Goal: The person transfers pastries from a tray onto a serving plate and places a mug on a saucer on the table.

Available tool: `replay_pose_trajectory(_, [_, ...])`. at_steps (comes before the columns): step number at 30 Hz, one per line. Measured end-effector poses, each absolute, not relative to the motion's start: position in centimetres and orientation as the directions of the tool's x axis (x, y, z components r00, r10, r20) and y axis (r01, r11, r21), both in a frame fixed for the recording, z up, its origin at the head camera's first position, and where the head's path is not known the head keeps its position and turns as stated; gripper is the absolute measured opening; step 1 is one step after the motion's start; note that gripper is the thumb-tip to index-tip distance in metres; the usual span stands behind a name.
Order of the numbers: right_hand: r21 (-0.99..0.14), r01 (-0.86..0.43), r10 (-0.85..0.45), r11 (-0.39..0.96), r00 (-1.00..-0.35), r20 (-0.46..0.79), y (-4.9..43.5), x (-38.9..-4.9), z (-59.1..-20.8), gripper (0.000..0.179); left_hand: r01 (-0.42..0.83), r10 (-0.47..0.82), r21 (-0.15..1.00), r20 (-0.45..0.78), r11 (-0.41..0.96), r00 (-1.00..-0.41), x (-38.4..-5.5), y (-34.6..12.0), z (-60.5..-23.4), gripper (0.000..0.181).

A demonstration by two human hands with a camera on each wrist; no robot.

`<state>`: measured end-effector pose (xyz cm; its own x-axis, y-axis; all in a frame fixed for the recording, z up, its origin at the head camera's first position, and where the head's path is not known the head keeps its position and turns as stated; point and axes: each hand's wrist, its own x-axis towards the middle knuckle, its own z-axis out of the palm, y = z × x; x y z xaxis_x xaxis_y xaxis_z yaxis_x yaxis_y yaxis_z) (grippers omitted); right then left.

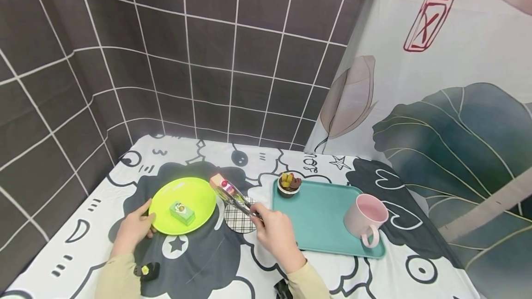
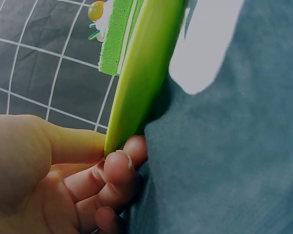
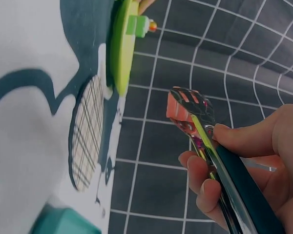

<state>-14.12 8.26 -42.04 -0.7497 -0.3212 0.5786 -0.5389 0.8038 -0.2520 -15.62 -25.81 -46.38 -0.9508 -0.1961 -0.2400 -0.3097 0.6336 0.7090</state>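
Observation:
My left hand [image 1: 132,230] pinches the left rim of a lime-green plate [image 1: 197,194]; in the left wrist view, thumb [image 2: 80,145] and fingers lie on opposite sides of that rim. On the plate sits a green square cake piece [image 1: 182,213] with a small decorated top. My right hand [image 1: 276,233] grips metal tongs [image 1: 238,203] with dark handles. Between the tong ends is a pink cake piece [image 3: 177,109] with a red topping, raised above the table near the plate's right edge. The tong heads partly cover it in the right wrist view.
A round plaid coaster [image 1: 238,221] lies between the plate and a teal tray [image 1: 317,218]. At the tray's far left corner stands a chocolate cupcake [image 1: 288,184] with yellow topping; a pink mug [image 1: 361,218] stands at its right. A dark tiled-pattern curtain [image 1: 208,59] hangs behind.

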Motion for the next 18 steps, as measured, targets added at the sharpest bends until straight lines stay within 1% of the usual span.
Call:
replay_pose_trajectory(5, [-0.253, -0.562, -0.343, 0.788, -0.740, 0.579, 7.3, -14.4, -42.3, 0.014, -0.306, -0.196, 0.710, -0.235, 0.634, -0.952, -15.6, -25.8, -46.3, 0.059])
replay_pose_trajectory(10, [-0.274, -0.574, -0.365, 0.772, -0.752, 0.548, 6.4, -14.6, -42.6, 0.012, -0.302, -0.194, 0.709, -0.231, 0.638, -0.953, -15.6, -25.8, -46.2, 0.059])
replay_pose_trajectory(18, [-0.275, -0.582, -0.399, 0.765, -0.764, 0.508, 5.2, -15.2, -43.1, 0.009, -0.308, -0.200, 0.712, -0.234, 0.631, -0.951, -15.4, -25.7, -46.1, 0.059])
